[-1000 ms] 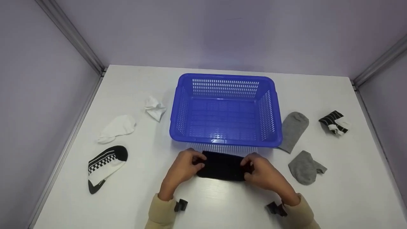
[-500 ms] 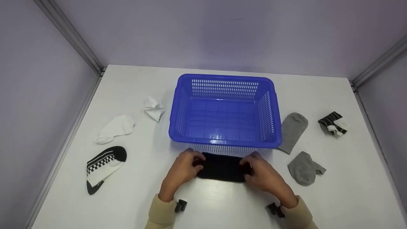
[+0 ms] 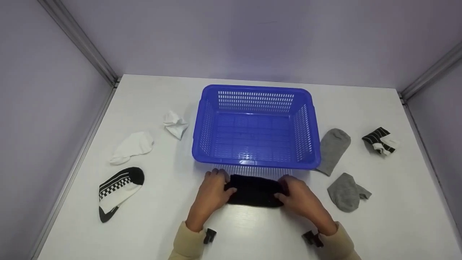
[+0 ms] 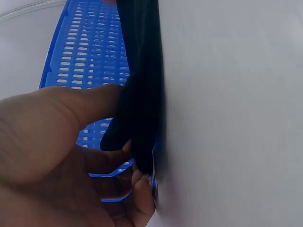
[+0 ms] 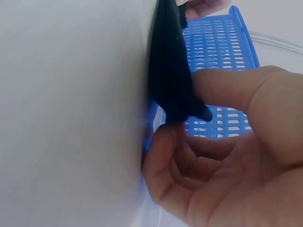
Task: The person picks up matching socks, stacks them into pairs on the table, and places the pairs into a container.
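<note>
A folded black cloth lies crosswise on the white table, just in front of the blue basket. The left hand pinches its left end, thumb on the near face and fingers behind. At the right end, the right hand grips the cloth in the same way. The left wrist view has the dark cloth between thumb and curled fingers of the left hand. In the right wrist view the cloth is pinched by the right hand, whose fingertips reach underneath.
Left on the table lie a black-and-white patterned sock, a white sock and a crumpled white one. On the right are a long grey sock, a folded grey one and a striped black-and-white one. Walls enclose three sides.
The left hand has shifted slightly right and its thumb now lies over the cloth's end. The right fingers have closed further on the other end, and the cloth has moved a little to the right.
</note>
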Tool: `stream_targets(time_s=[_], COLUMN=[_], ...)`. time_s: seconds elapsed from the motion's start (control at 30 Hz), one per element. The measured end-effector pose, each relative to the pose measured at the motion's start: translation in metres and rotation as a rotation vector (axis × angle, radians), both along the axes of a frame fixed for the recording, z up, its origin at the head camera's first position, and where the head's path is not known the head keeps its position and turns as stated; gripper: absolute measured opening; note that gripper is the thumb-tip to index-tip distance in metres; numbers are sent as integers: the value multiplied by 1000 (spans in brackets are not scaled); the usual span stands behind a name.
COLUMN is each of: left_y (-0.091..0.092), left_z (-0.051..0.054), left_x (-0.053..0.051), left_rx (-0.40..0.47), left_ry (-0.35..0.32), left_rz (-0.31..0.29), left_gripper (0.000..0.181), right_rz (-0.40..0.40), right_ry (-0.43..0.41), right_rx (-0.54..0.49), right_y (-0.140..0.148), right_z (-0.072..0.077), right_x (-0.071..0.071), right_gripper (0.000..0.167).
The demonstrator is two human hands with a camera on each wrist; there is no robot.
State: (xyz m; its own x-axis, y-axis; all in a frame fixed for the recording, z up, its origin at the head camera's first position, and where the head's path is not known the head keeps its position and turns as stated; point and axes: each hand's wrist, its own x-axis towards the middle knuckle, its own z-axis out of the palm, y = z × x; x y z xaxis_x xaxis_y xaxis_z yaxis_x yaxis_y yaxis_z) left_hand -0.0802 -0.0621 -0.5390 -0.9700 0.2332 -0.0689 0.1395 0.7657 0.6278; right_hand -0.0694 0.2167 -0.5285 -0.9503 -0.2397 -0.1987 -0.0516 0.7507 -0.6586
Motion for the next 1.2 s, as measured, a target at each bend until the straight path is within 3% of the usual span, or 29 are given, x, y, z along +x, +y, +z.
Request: stream_targets(time_s=[0.1, 0.23, 0.5, 0.63, 0.77, 0.93, 1.1, 1.2], left_y=[-1, -5, -22, -22, -20, -20, -18, -16], left_z=[1, 3, 5, 4, 2, 1, 8, 16], left_x=[0, -4, -8, -8, -9, -7, -4, -6], left_rx=[62, 170, 408, 510, 505, 474, 463, 452], left_ry=[-30, -130, -295, -355, -365, -385, -388, -369], left_rz=[-35, -57, -87, -81, -36, 20, -62, -128], left_gripper=[28, 42, 25, 21, 20, 48, 43, 39], right_rz=[28, 9, -126, -115, -97, -116, -88, -77], right_ry=[4, -26, -249, -344, -358, -328, -278, -282], right_rx=[-34, -147, -426, -526, -584, -596, -479, -474], right_y=[2, 6, 16, 23, 31, 36, 38, 40], right_z=[0, 3, 3, 0, -7, -11, -1, 8], right_x=[-1, -2, -3, -2, -3, -3, -2, -1], right_gripper=[20, 27, 39, 39, 45, 36, 32, 34])
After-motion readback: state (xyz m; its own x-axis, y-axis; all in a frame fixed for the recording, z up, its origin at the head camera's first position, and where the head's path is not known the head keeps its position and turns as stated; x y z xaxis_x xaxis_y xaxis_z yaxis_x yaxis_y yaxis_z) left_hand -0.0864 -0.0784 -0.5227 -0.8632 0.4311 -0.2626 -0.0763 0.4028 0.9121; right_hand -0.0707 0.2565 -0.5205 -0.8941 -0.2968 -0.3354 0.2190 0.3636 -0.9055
